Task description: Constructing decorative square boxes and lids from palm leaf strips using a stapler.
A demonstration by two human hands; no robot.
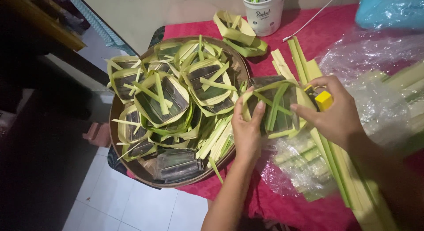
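Note:
My left hand [246, 129] grips the near left rim of a small woven leaf tray [274, 108], thumb over its edge. The tray has pale green leaf walls, a dark lining and crossed leaf strips on top. My right hand [335, 111] pinches the tray's right rim with the fingertips and holds a small yellow and black tool [321, 99], which looks like a stapler, against the palm. The tray is held just right of a round shallow basket [132, 167] piled with several finished leaf trays [161, 100].
Long pale leaf strips [304, 65] lie on the red tablecloth [309, 209] under crumpled clear plastic [375, 54]. Two more leaf trays [238, 32] and a white cup [264, 12] stand at the back. A white cable [309, 20] runs nearby. White tiled floor [132, 204] is lower left.

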